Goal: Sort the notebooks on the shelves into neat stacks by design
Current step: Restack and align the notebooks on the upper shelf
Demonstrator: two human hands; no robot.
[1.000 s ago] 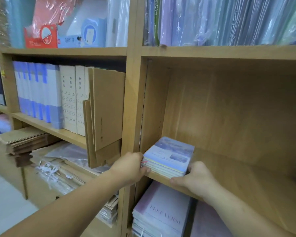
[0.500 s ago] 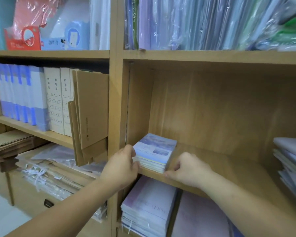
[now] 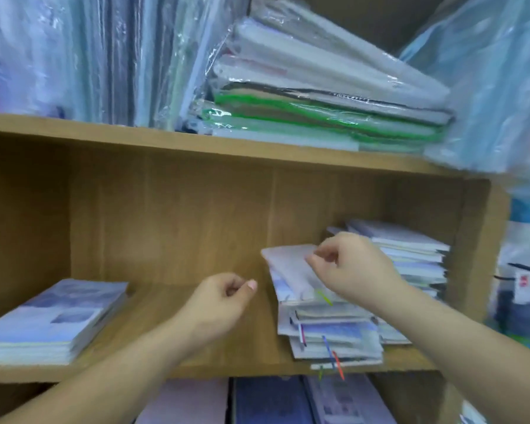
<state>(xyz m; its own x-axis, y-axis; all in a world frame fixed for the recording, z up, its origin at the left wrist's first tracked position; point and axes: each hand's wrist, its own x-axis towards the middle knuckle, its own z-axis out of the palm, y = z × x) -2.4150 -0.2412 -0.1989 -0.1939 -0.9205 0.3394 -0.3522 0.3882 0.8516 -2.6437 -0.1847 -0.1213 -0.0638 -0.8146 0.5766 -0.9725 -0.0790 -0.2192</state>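
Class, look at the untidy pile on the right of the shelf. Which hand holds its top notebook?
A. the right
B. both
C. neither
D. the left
A: the right hand pinches the pale top notebook of the pile, while the left hand is apart from it, fingers curled, holding nothing.

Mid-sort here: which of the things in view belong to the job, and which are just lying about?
Job:
neat blue stack
messy pile
pale top notebook, pinched by the right hand
rear stack
left hand, curled, holding nothing

Lying about:
wrapped folders on the upper shelf
upright plastic sleeves
blue plastic bag
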